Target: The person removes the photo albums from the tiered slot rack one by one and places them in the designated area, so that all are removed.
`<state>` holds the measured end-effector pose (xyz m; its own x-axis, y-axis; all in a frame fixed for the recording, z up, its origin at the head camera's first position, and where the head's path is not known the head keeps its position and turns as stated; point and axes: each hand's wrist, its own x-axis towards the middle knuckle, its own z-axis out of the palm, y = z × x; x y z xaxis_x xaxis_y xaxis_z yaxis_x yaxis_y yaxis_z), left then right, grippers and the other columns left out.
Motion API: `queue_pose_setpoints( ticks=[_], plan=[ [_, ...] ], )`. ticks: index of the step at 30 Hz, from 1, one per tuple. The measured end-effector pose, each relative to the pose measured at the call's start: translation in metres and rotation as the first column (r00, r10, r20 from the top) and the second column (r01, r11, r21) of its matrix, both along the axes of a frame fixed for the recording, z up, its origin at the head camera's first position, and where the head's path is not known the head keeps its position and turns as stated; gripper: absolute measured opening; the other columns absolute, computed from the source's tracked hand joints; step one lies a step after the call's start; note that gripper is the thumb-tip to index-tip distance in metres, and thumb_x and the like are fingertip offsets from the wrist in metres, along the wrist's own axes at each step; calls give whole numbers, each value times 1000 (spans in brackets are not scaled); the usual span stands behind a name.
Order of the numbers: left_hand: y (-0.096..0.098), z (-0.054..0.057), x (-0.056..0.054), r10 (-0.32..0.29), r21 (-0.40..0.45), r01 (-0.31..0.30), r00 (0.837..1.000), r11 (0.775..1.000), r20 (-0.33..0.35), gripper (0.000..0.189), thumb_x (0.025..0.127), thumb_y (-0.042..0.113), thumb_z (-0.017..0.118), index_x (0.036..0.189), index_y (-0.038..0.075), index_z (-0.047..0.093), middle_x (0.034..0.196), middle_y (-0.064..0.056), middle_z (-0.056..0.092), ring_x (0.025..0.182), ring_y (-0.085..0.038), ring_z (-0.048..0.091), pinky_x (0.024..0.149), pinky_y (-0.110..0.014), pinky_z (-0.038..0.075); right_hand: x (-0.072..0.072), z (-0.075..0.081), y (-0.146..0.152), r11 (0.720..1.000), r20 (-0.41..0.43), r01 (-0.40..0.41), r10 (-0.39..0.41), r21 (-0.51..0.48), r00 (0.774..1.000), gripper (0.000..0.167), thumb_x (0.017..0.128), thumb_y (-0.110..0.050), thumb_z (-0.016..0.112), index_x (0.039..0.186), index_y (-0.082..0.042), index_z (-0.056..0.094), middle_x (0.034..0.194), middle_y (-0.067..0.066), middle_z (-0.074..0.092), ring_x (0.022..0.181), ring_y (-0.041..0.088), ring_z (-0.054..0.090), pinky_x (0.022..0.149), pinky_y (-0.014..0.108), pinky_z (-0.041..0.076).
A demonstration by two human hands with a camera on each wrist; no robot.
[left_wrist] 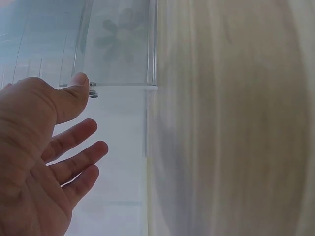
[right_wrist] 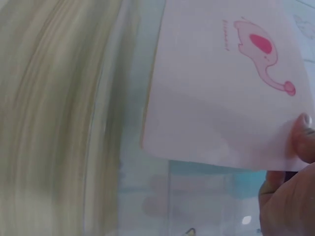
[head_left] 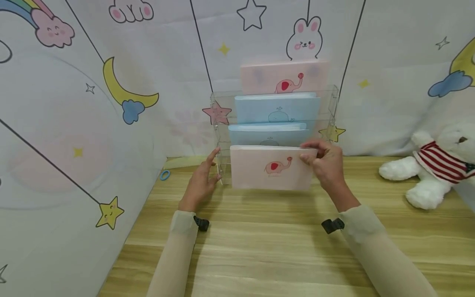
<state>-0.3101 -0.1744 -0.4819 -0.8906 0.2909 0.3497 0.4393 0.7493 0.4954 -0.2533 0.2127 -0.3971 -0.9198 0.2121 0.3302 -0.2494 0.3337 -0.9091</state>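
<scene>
A pink notebook [head_left: 252,169] with a red elephant on its cover is in front of the lowest part of a clear acrylic rack [head_left: 224,161]. My right hand [head_left: 328,165] pinches its upper right corner, thumb on the cover and fingers behind. In the right wrist view the thumb [right_wrist: 305,140] presses near the elephant's trunk. At the rack's left side is my left hand [head_left: 202,181], its thumb and index finger touching the side panel. The other fingers [left_wrist: 81,162] are spread loosely in the left wrist view. Two blue whale notebooks [head_left: 256,109] and another pink elephant notebook [head_left: 259,76] stand in higher tiers.
A white teddy bear [head_left: 426,181] in a striped top sits to the right on the wooden table [head_left: 259,247]. Near the left edge lies a small blue ring [head_left: 165,175]. A cartoon-printed cloth [head_left: 178,62] hangs close behind the rack.
</scene>
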Motion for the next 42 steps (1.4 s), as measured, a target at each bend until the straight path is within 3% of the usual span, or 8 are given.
queue_pose_setpoints(
  ticks=[9, 17, 27, 37, 42],
  plan=[
    [-2, 2, 0, -12, 24, 12, 1000, 1000, 25, 103, 101, 10, 76, 171, 49, 11, 137, -19, 68, 133, -43, 65, 107, -63, 54, 7, -9, -3, 999, 92, -51, 49, 16, 994, 19, 98, -6, 78, 117, -2, 78, 117, 16, 74, 92, 16, 70, 77, 18, 59],
    [-4, 1, 0, -37, 41, 35, 998, 999, 41, 103, 101, 9, 75, 171, 49, 11, 128, -21, 71, 130, -42, 68, 105, -63, 56, 11, -17, -4, 998, 149, -59, 62, -26, 987, 20, 96, -4, 79, 116, -1, 79, 111, 10, 73, 89, 16, 66, 74, 20, 58],
    [-7, 2, 2, -85, 68, 80, 993, 994, 76, 99, 105, 3, 67, 172, 47, 9, 130, -25, 74, 125, -42, 71, 103, -62, 56, 12, -33, -9, 995, 232, -54, 73, -85, 970, 20, 95, 0, 80, 115, 3, 78, 99, 5, 72, 85, 17, 64, 73, 20, 56],
    [-5, 8, 4, -81, 51, 78, 995, 996, 66, 94, 106, 4, 65, 171, 48, 13, 118, -18, 78, 112, -39, 75, 102, -60, 57, 12, -46, -21, 992, 286, -84, 108, -95, 952, 21, 96, 2, 77, 117, 2, 78, 123, 17, 68, 95, 26, 61, 74, 20, 55],
    [-5, 8, 3, -89, 44, 87, 995, 995, 46, 94, 105, 2, 66, 172, 43, 15, 113, -18, 79, 108, -37, 76, 101, -59, 58, 10, -53, -28, 995, 282, -78, 91, -59, 955, 19, 96, 0, 77, 115, 0, 80, 122, 20, 71, 91, 24, 61, 71, 21, 53]
  ],
)
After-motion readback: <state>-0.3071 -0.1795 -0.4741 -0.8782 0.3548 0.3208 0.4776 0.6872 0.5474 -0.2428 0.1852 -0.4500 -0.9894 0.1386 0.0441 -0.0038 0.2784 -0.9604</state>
